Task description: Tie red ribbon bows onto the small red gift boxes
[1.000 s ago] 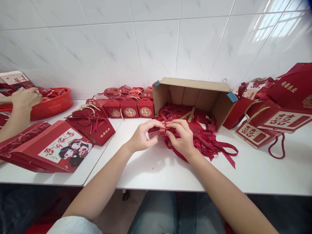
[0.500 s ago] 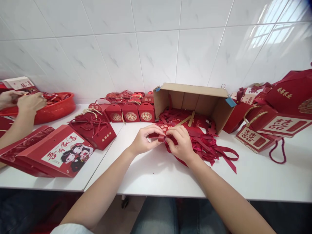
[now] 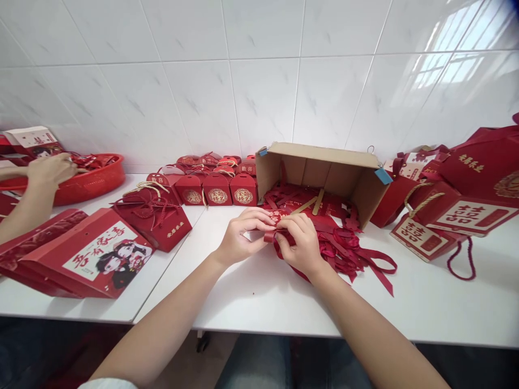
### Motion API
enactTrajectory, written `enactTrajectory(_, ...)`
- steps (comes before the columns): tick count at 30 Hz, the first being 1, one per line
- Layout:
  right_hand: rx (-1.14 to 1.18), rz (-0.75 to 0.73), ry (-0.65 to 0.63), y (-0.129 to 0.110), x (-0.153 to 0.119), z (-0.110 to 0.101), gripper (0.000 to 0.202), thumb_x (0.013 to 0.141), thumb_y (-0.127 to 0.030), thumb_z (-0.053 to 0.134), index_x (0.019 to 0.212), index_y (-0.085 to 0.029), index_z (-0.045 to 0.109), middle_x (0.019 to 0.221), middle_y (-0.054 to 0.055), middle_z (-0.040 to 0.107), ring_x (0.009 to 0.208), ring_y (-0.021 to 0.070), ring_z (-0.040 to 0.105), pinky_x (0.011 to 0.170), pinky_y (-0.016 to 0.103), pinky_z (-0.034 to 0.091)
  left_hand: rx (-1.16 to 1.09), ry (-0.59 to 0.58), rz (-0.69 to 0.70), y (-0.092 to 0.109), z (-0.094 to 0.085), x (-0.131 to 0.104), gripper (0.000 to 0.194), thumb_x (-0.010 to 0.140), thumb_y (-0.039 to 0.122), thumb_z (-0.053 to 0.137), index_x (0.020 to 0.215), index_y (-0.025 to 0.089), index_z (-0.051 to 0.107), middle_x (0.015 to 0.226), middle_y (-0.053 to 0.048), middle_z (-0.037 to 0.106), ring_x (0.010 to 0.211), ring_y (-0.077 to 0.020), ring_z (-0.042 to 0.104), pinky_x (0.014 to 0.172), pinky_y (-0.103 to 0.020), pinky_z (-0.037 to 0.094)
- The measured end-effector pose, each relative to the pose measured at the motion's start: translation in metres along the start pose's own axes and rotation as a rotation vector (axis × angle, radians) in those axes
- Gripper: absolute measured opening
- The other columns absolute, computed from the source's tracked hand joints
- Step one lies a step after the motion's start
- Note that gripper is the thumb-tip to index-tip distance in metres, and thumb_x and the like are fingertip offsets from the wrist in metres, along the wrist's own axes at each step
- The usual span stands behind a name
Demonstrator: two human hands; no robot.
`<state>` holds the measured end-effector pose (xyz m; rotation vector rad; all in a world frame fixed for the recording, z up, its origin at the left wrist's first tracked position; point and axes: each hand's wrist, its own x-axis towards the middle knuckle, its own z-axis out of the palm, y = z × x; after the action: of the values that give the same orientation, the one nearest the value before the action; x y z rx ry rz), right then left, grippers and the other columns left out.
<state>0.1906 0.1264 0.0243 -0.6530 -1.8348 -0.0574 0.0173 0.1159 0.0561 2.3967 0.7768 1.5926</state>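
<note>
Both my hands meet over the white table, working a looped dark red ribbon (image 3: 269,236). My left hand (image 3: 242,235) pinches it from the left, fingers curled and thumb against them. From the other side my right hand (image 3: 299,242) also grips the ribbon, its fingertips bent down over it. Part of a red piece with gold print (image 3: 277,216) shows just behind my fingertips. A heap of red ribbons (image 3: 343,246) spills out beside my right hand from a cardboard box (image 3: 324,154) lying on its side.
Small red gift boxes (image 3: 218,190) stand in rows against the tiled wall. Larger red boxes (image 3: 93,251) are at left, and more red boxes with rope handles (image 3: 466,213) at right. Far left, another person's hand (image 3: 52,170) reaches into a red basin (image 3: 103,181).
My hands stay together at the ribbon, with my left fingers shifted slightly. At far left, one of the other person's hands has moved out of sight. The view tilts up slightly.
</note>
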Motion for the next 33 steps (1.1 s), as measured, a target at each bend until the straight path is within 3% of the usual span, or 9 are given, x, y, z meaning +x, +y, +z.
enactTrajectory(6, 0.005, 0.038, 0.017, -0.001, 0.0, 0.001, 0.008, 0.08, -0.015, 0.058, 0.086, -0.02, 0.057, 0.086, 0.006, 0.065, 0.081, 0.0219, 0.053, 0.07, 0.037, 0.043, -0.043, 0.052, -0.129, 0.006, 0.004, -0.004, 0.035, 0.073, 0.01, 0.07, 0.105, 0.019, 0.059, 0.077, -0.001, 0.068, 0.073, -0.0129, 0.066, 0.07, -0.025, 0.057)
enactTrajectory(13, 0.038, 0.008, 0.019, -0.003, -0.001, 0.002, 0.014, 0.082, -0.012, 0.057, 0.094, -0.02, 0.058, 0.09, 0.007, 0.065, 0.084, 0.022, 0.052, 0.073, 0.038, 0.047, -0.165, 0.054, -0.284, 0.009, 0.006, -0.004, 0.034, 0.071, 0.013, 0.071, 0.102, 0.018, 0.058, 0.074, 0.001, 0.066, 0.071, -0.0115, 0.066, 0.069, -0.021, 0.056)
enactTrajectory(22, 0.023, -0.031, 0.031, -0.001, -0.003, 0.004, 0.013, 0.083, -0.011, 0.055, 0.092, -0.021, 0.057, 0.092, 0.008, 0.059, 0.086, 0.0219, 0.051, 0.074, 0.038, 0.048, -0.161, 0.042, -0.284, 0.006, 0.008, -0.009, 0.031, 0.072, 0.011, 0.069, 0.099, 0.019, 0.055, 0.076, 0.001, 0.062, 0.074, -0.0108, 0.064, 0.073, -0.023, 0.055)
enactTrajectory(28, 0.012, -0.04, 0.035, 0.001, -0.007, 0.006, 0.017, 0.085, -0.009, 0.053, 0.095, -0.022, 0.058, 0.094, 0.008, 0.057, 0.087, 0.0217, 0.05, 0.074, 0.038, 0.048, -0.156, -0.025, -0.256, 0.004, 0.005, -0.01, 0.03, 0.072, 0.01, 0.066, 0.096, 0.02, 0.051, 0.087, -0.001, 0.059, 0.077, -0.0114, 0.063, 0.075, -0.026, 0.054)
enactTrajectory(33, 0.003, -0.02, 0.031, 0.001, -0.01, 0.008, 0.018, 0.085, -0.01, 0.053, 0.096, -0.022, 0.06, 0.092, 0.007, 0.057, 0.087, 0.0217, 0.051, 0.074, 0.038, 0.048, -0.134, -0.068, -0.248, 0.006, 0.003, -0.008, 0.03, 0.07, 0.009, 0.064, 0.094, 0.02, 0.051, 0.084, 0.0, 0.058, 0.076, -0.0118, 0.063, 0.075, -0.026, 0.054)
